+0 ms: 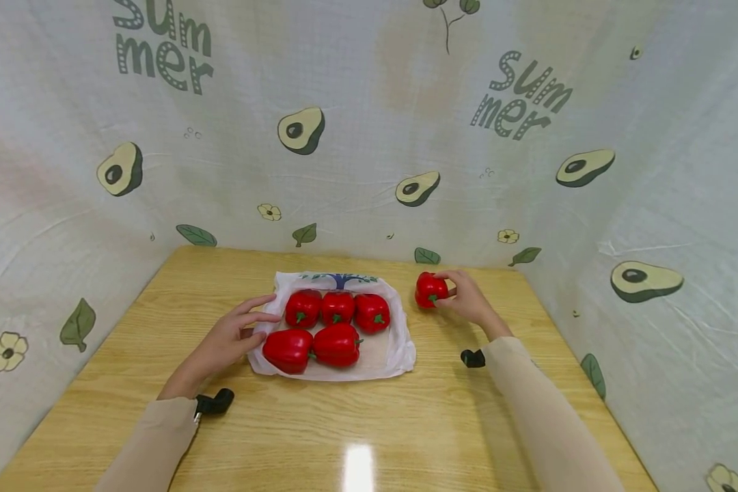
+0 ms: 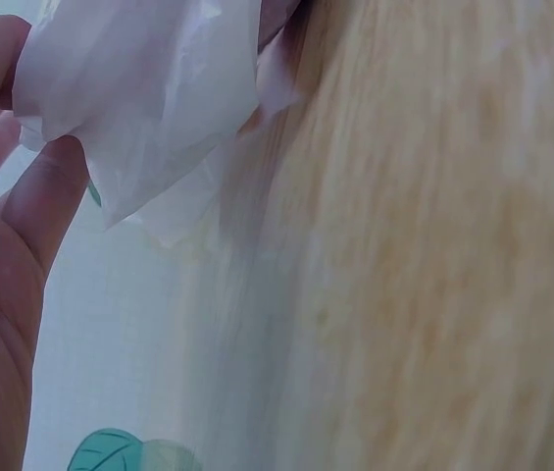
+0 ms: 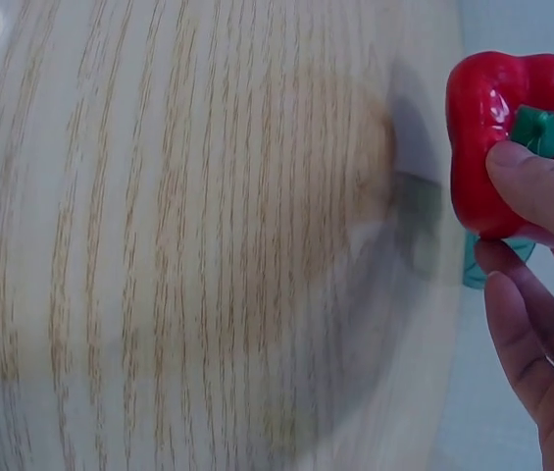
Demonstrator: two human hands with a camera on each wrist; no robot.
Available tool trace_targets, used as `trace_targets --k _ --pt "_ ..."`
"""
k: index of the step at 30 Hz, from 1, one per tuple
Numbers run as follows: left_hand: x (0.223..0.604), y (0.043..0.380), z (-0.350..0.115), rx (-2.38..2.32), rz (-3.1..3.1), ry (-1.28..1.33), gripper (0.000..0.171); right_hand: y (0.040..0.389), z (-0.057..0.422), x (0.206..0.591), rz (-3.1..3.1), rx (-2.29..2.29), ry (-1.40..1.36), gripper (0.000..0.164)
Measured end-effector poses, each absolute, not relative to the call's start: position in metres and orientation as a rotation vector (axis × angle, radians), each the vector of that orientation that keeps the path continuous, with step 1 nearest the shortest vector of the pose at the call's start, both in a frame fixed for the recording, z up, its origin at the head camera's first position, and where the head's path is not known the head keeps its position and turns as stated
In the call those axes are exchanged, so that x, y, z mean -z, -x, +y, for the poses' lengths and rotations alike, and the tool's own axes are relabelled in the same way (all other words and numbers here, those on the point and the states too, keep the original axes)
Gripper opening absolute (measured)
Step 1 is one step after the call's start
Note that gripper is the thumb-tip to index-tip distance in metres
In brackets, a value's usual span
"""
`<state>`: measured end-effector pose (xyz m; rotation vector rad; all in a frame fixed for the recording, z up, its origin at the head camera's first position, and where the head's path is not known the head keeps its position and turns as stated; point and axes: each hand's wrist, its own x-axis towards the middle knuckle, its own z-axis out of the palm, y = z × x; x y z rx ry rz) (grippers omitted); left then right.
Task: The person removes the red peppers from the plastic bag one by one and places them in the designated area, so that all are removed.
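right hand [image 1: 467, 299] is pinching a red pepper [image 1: 429, 288] near the worktop's [image 1: 283, 430] back edge, toward the right corner. left hand [image 1: 224, 338] seems to grip the edge of the white bag [image 1: 406, 352]. pepper's super glossy, so probably slick, maybe light, stiff plastic. i'd squeeze the lobed sides, not the green stem [image 3: 541, 130], which might snap.

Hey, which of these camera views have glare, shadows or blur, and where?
Head view: white glare on the table near the bottom edge, soft shadow beside the right sleeve; left wrist view: the wood grain looks soft and smeared beside the white wrapping; right wrist view: glare in the upper left corner, small highlights on the red pepper.
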<state>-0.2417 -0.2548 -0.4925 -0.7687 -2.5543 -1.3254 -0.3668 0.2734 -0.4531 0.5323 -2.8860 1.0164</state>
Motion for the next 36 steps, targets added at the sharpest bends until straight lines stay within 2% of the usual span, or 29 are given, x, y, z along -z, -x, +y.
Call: trace_targets --k 27,36 --pt "0.494 0.243 -0.256 1.304 -2.579 0.744 0.036 0.364 0.282 0.460 -3.005 -0.944 -0.531 0.062" --pt "0.492 0.242 -0.255 1.296 -2.584 0.746 0.035 0.361 0.290 0.454 -2.997 -0.969 -0.621 0.070"
